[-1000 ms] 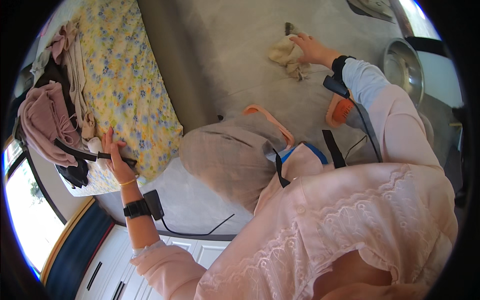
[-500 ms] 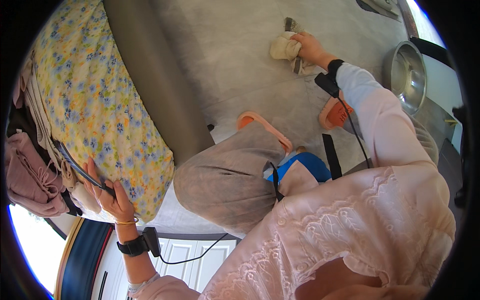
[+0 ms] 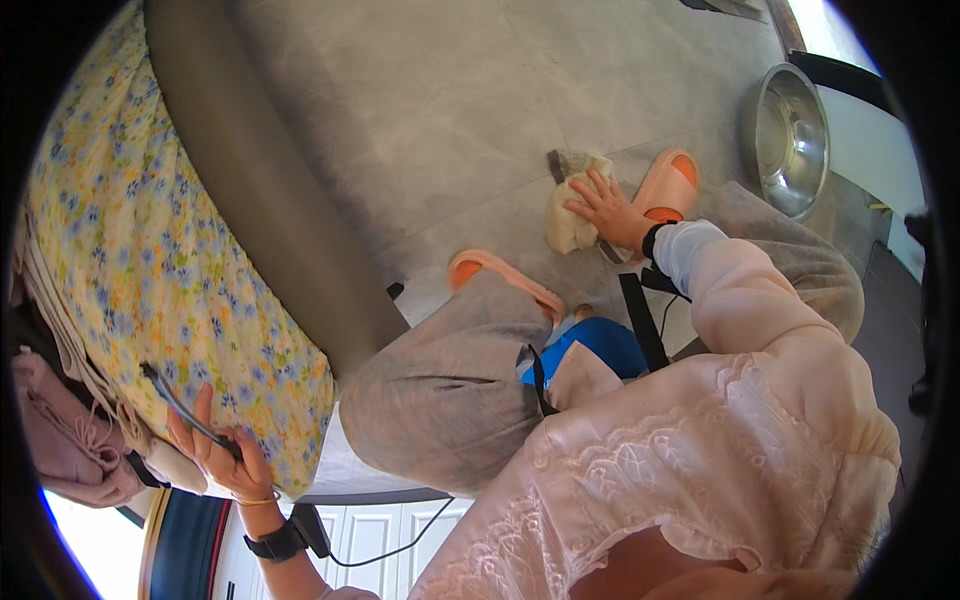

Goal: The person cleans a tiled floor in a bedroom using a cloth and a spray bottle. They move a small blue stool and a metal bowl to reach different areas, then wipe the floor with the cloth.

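Grey tiled floor (image 3: 420,110) underlies everything; a yellow floral bedspread (image 3: 130,260) covers the bed at left. Steel basin (image 3: 795,135) stands tilted at far right, its inside looking empty. Orange slippers (image 3: 665,185) on both feet. Cream rag (image 3: 572,205) lies bunched on the floor just beside the right slipper, right hand (image 3: 605,205) pressed flat on it, fingers spread. Judged soft, light, limp; best gathered at the middle. Left hand (image 3: 215,455) is closed around a thin dark cable (image 3: 180,405) at the bed edge.
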A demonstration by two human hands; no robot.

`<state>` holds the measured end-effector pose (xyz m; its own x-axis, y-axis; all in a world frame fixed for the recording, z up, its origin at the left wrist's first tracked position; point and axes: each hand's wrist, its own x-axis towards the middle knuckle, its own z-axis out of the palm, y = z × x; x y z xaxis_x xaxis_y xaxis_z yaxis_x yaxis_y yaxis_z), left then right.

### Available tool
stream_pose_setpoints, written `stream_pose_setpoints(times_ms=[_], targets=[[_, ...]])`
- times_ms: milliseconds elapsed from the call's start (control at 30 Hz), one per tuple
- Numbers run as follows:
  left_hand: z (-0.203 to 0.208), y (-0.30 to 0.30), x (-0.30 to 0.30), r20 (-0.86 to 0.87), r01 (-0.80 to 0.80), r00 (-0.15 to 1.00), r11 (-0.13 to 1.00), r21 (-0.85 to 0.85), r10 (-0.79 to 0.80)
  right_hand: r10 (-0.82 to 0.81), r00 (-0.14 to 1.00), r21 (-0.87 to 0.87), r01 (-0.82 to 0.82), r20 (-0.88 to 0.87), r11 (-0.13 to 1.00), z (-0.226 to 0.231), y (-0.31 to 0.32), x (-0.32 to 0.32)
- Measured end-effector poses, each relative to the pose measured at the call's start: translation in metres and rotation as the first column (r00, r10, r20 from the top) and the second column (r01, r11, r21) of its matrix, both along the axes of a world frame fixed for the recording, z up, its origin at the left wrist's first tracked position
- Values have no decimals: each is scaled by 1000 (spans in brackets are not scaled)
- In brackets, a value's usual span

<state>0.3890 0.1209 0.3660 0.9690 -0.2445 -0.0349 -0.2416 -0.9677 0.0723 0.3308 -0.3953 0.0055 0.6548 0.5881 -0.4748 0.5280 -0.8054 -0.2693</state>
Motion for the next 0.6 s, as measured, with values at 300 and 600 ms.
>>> stream_pose_setpoints(times_ms=[300, 600], targets=[[-1, 5, 0, -44, 30, 999, 999, 36, -28, -207, 939, 97, 188, 274, 977, -33, 58, 165], [-1, 6, 5, -10, 85, 996, 996, 19, -85, -367, 873, 327, 262, 320, 908, -29, 69, 316]])
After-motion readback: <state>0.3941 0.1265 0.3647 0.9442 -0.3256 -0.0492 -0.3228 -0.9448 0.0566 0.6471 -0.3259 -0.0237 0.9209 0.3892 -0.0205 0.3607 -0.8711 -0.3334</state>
